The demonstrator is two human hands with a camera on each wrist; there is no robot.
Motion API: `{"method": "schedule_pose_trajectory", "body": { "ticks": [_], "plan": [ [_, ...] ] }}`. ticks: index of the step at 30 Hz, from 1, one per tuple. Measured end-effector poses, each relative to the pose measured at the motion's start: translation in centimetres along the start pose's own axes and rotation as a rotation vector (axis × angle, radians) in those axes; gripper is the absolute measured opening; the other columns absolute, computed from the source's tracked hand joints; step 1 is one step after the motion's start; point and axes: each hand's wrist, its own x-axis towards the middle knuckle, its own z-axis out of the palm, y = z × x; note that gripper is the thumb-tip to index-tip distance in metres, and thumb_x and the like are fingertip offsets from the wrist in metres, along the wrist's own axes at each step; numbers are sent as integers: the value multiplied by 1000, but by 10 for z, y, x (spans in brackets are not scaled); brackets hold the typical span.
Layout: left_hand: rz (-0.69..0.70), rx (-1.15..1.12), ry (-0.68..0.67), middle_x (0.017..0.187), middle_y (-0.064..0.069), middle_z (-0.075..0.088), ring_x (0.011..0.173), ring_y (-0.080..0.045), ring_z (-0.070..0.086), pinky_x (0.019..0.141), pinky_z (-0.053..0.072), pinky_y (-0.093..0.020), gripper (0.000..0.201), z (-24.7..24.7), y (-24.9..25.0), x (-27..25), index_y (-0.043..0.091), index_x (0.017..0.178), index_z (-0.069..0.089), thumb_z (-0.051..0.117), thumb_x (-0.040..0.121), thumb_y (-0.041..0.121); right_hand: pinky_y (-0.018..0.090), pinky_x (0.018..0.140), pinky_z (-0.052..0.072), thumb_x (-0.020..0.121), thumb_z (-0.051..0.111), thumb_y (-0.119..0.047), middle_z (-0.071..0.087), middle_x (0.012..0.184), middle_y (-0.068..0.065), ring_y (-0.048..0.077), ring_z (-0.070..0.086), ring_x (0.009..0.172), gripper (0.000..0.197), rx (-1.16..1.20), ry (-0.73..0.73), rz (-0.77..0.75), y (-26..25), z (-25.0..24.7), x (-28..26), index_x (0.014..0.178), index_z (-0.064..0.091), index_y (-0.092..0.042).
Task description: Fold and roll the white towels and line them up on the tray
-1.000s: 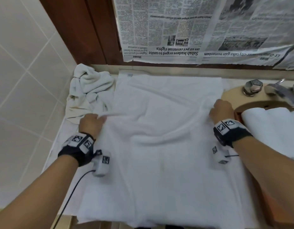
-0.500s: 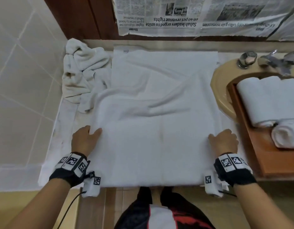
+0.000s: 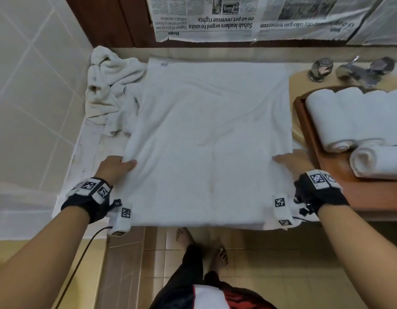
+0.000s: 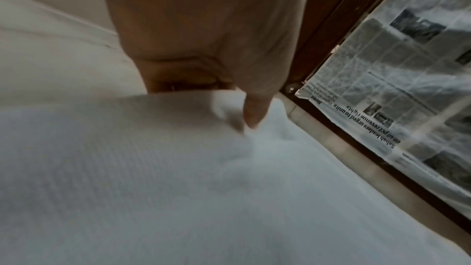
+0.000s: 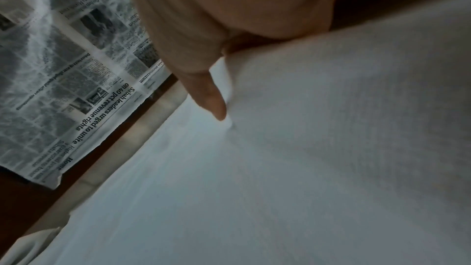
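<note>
A white towel (image 3: 210, 141) lies flat in a folded square on the counter, its near edge at the counter's front. My left hand (image 3: 117, 167) pinches its left edge, thumb on top and fingers tucked under the cloth. At the right edge my right hand (image 3: 291, 161) holds it the same way. The left wrist view shows the thumb (image 4: 254, 108) pressing on the towel (image 4: 178, 168). In the right wrist view the thumb (image 5: 211, 96) lies on the towel (image 5: 305, 148). A wooden tray (image 3: 340, 175) at the right holds rolled white towels (image 3: 349, 117).
A crumpled towel (image 3: 110, 81) is heaped at the back left by the tiled wall. A faucet (image 3: 358, 71) stands behind the tray on the basin rim. Newspaper (image 3: 237, 18) covers the wall behind. The floor and a person's feet show below the counter's front edge.
Both hands drew the towel's fold toward the counter's front edge, then eased slightly back. The wrinkled, draped cloth now lies as a smooth folded square.
</note>
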Motion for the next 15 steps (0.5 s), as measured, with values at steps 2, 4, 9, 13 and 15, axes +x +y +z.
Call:
{"method": "schedule_pose_trajectory", "body": {
  "ticks": [2,4,9,13,15],
  "plan": [
    [-51,31,-23,111,-22,64,100,-38,61,92,50,-48,41,-4,-10,-3,-4,105,63,72,86,31,49,91,51,68,78,-10,66,106,20,37,64,98,47,-35,41,-48,3,-8,7,110,63,4],
    [-119,89,-67,115,-22,63,103,-38,60,94,49,-48,48,-8,-24,-7,-7,112,61,74,84,30,45,86,53,66,76,-12,65,103,20,38,64,97,41,-213,95,-78,7,-13,10,103,62,2],
    [-86,-2,-87,115,-14,63,107,-37,59,89,49,-42,61,-1,-12,-4,-1,116,61,76,79,45,32,73,42,87,62,-11,52,94,14,33,55,91,17,-566,82,-24,-1,-12,1,95,49,-3],
    [29,28,70,95,-12,62,99,-34,60,80,45,-37,38,0,24,16,2,87,63,60,92,39,31,72,38,90,52,-8,61,105,17,34,55,88,19,-609,120,-115,-19,-10,18,106,58,-1],
    [12,125,154,93,-20,61,96,-39,58,72,36,-34,35,-8,30,32,0,78,60,56,91,32,30,75,37,91,50,-8,60,117,19,37,57,103,26,-620,166,-130,-31,-10,27,114,58,1]
  ]
}}
